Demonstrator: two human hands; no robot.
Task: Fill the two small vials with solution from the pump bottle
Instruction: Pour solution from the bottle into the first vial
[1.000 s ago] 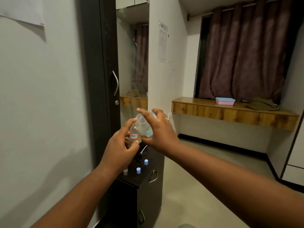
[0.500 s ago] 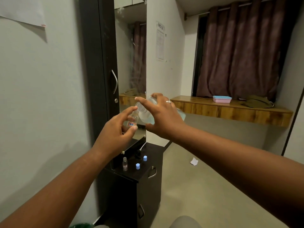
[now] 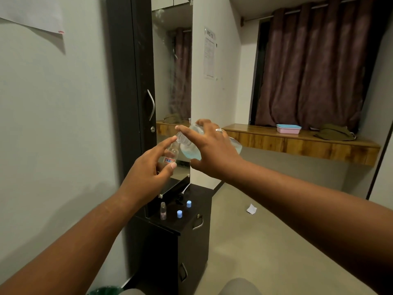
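a: tilting over in the head view, the clear bottle [image 3: 191,145] lies nearly on its side in the right hand [image 3: 212,150], fingers curled round its body, a ring on one finger. pale blue solution pools in its lower side.

b: where's its mouth?

a: the threaded neck points left and down, right at the top of a small vial [image 3: 171,153] with a red-edged label. whether they touch i cannot tell.

b: who holds that vial?

a: the left hand [image 3: 146,173] pinches it between thumb and fingers, with the forefinger stretched up along it. it stands roughly upright, raised well above the cabinet.

b: the other vial?

a: a second vial [image 3: 163,210] stands uncapped and upright on the black cabinet top [image 3: 191,222], below the hands. two blue caps [image 3: 179,214] sit just to its right, apart from it, one nearer the mirror [image 3: 172,81]. a dark pump head [image 3: 180,199] lies behind them.

b: anything else?

a: a crumpled paper scrap [image 3: 251,209] on the floor, and a pink box with a blue lid [image 3: 288,128] on the wooden ledge [image 3: 297,143] by the curtain [image 3: 314,67].
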